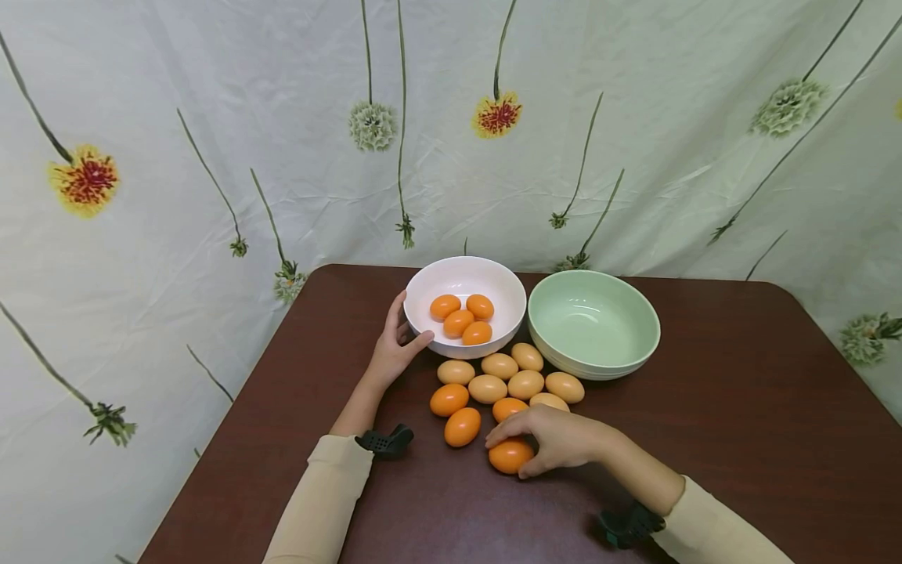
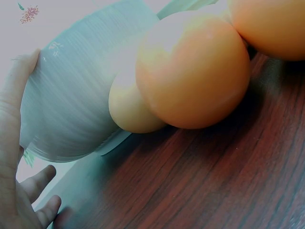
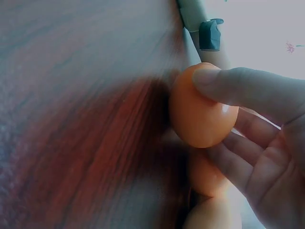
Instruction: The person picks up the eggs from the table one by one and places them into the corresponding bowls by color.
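Observation:
My left hand (image 1: pixel 395 345) rests against the left outside of the white bowl (image 1: pixel 517 319), its thumb and fingers spread apart near the rim. Several orange eggs (image 1: pixel 459 322) lie inside this bowl. With thumb and fingertips my right hand (image 1: pixel 567 439) pinches an orange egg (image 3: pixel 200 114) low over the front of the table; whether it touches the tabletop I cannot tell. Close beyond that hand lies another orange egg (image 1: pixel 507 409), partly hidden. Two more orange eggs (image 1: pixel 462 427) sit to its left. Several beige eggs (image 1: pixel 488 388) are grouped in front of the bowls.
A light green bowl (image 1: pixel 592 321) with nothing in it stands right of the white one. Both are near the back of the dark brown table (image 1: pixel 733 392). Behind the table hangs a pale floral cloth (image 1: pixel 296 94).

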The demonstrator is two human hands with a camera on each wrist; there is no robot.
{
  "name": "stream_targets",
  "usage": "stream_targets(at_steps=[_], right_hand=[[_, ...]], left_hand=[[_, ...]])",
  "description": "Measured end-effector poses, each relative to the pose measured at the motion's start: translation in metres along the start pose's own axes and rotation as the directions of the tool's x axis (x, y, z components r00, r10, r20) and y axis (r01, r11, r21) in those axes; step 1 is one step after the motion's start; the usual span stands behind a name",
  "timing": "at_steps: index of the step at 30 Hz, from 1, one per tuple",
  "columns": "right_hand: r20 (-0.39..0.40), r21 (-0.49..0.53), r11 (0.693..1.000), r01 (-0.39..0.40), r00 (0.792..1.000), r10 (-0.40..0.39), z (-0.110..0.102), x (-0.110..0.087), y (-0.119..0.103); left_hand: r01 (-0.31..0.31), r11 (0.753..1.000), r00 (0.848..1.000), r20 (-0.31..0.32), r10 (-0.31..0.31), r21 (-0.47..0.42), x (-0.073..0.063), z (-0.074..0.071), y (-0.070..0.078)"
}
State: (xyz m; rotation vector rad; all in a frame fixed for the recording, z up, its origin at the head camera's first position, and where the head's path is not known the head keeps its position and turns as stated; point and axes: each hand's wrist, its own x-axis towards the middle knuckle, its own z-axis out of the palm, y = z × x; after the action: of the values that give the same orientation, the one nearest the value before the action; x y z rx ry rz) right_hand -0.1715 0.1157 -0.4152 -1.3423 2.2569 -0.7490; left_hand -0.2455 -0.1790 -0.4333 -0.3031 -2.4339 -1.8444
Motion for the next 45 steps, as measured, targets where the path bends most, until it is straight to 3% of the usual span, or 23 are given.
stream_targets(at_steps=[6,13,21,29,36,45], right_hand=[[-0.012,0.022,1.0,-0.021,1.0,0.021,0.0,-0.001,0.0],[-0.064,0.067,0.997,0.047,0.997,-0.043,0.0,-0.002,0.003],[-0.06,0.043,0.997,0.069,0.996,-0.066,0.003,-0.002,0.004],[-0.083,0.09,0.995,0.051,0.996,-0.043,0.002,-0.003,0.004],[-0.101,0.237,0.97,0.046,0.995,-0.023,-0.009,-0.004,0.0],[-0.14,0.263,0.964,0.04,0.99,-0.003,-0.023,0.001,0.0]], left_hand=[[0.002,1.0,1.0,-0.003,-0.002,0.002,0.0,0.0,0.0],[0.001,1.0,1.0,0.002,-0.001,-0.002,0.0,0.0,-0.001],[0.0,1.0,1.0,0.005,0.0,-0.004,0.001,-0.001,-0.003],[-0.003,1.0,1.0,0.003,0.004,-0.003,0.002,-0.001,-0.004],[-0.006,1.0,1.0,-0.011,0.005,-0.015,0.015,-0.001,-0.038],[-0.032,0.999,0.999,-0.035,0.032,0.005,0.013,0.001,-0.039]])
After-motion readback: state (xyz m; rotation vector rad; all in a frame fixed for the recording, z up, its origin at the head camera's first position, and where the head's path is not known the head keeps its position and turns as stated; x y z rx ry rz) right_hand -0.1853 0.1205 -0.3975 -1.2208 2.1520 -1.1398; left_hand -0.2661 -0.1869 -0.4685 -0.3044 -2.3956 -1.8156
